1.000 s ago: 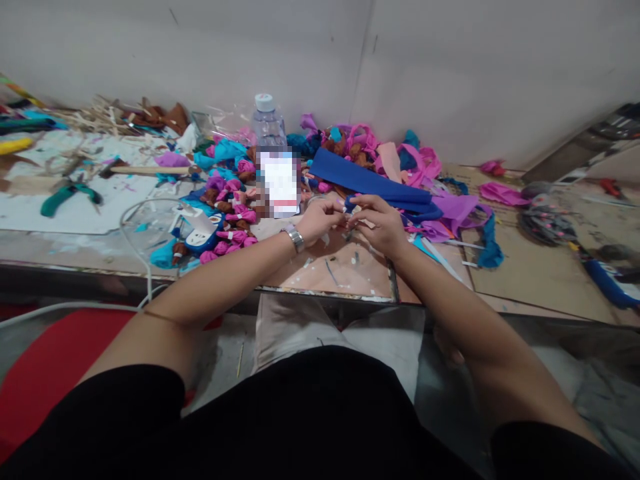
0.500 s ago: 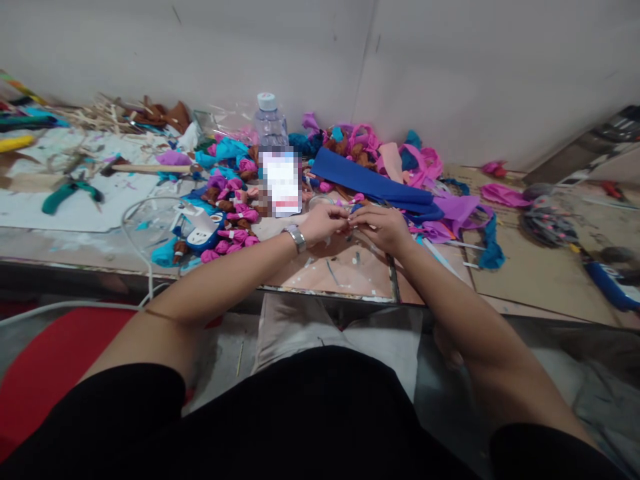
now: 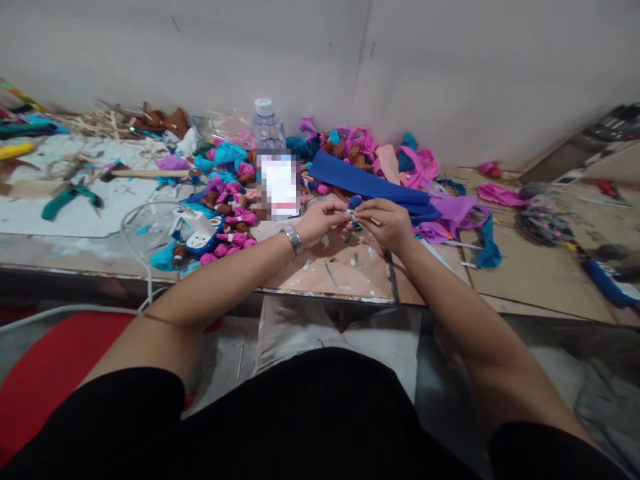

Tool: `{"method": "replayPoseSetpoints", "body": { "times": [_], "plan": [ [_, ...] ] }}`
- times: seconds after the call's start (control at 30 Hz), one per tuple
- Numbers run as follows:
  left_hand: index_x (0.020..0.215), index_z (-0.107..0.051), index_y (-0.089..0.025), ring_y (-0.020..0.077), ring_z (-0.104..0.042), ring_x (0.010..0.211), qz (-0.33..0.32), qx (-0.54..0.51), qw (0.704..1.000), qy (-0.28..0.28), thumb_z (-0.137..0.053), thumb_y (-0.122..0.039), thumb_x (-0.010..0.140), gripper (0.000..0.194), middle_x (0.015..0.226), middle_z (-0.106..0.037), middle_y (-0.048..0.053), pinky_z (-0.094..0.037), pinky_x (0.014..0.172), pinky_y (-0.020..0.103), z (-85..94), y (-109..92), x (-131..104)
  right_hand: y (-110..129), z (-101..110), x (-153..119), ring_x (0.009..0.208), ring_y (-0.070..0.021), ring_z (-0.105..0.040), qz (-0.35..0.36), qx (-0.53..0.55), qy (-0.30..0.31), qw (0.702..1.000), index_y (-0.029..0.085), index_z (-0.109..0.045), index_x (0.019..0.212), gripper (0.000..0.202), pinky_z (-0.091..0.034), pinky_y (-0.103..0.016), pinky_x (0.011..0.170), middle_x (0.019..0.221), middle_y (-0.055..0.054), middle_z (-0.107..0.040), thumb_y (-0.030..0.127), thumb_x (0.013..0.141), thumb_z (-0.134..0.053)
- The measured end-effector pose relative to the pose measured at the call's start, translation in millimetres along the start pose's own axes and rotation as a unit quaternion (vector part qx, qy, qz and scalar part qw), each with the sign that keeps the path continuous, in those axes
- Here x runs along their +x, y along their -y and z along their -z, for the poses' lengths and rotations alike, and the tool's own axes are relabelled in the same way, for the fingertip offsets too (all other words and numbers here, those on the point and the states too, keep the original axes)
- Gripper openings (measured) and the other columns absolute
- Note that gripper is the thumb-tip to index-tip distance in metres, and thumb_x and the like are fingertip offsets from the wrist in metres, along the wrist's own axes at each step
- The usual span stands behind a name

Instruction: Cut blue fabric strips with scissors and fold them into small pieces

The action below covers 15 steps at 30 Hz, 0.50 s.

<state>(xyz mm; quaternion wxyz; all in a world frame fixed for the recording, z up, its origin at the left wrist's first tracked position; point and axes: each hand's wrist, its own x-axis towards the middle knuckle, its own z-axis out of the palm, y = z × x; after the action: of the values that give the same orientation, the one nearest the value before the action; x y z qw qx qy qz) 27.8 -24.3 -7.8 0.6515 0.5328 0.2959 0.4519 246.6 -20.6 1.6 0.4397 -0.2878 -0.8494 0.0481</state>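
Centrally, a small blue bundle sits up between both hands, above the tabletop, nearer its front edge than the wall behind. Left hand: fingers pinched together at the bundle's lower end. Right hand: fingers pressed together on the same end from the other side. A pale bit shows at the pinch; too small to identify.

Handling, judged by eye: very light, soft, crushable, not slippery. Best hold probably the narrow gathered base, leaving the rounded top unsqueezed. The folded blue strip, just behind the hands, looks similarly limp.

Further out: pink bundles, left of the hands, some with white bands.

Writing: phone screen pixelated, unreadable. Bottle toward the back edge, cap mark illegible. Cardboard at the tabletop's right has faint print near its back edge; no words legible. No brand readable.
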Motion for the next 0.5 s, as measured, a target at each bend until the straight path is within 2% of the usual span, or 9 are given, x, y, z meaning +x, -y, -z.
{"method": "replayPoseSetpoints", "body": {
  "times": [0.13,0.33,0.5],
  "plan": [
    [0.094,-0.070,-0.014,0.0122,-0.070,0.068,0.001,-0.028,0.999,-0.017,-0.094,-0.037,0.072,0.040,0.080,-0.076,0.005,-0.056,0.067,0.024,1.5,4.6,1.7,-1.0,0.4,-0.6,0.100,-0.0240,-0.077,0.010,0.000,-0.015,1.000,0.029,-0.084,0.095,0.013,-0.063,-0.042,0.093,0.104,-0.006,-0.082,0.037,0.097,-0.074],
    [0.090,-0.067,-0.014,0.0130,-0.071,0.068,0.009,-0.015,0.998,-0.064,-0.095,-0.033,0.070,0.039,0.079,-0.077,0.005,-0.056,0.066,0.025,1.5,6.4,3.5,-1.8,0.6,-0.2,0.099,-0.0236,-0.075,-0.002,0.012,0.006,1.000,0.028,-0.083,0.093,0.015,-0.062,-0.042,0.092,0.104,-0.007,-0.078,0.039,0.098,-0.073],
    [0.084,-0.065,-0.015,0.0127,-0.071,0.067,0.019,-0.013,0.995,-0.096,-0.093,-0.027,0.068,0.034,0.074,-0.074,0.001,-0.057,0.066,0.024,1.0,4.3,3.7,-0.1,-0.9,-1.3,0.108,-0.0250,-0.070,0.012,-0.010,0.029,0.999,0.031,-0.083,0.095,0.010,-0.062,-0.044,0.094,0.125,-0.007,-0.073,0.038,0.096,-0.076]
  ]
}}
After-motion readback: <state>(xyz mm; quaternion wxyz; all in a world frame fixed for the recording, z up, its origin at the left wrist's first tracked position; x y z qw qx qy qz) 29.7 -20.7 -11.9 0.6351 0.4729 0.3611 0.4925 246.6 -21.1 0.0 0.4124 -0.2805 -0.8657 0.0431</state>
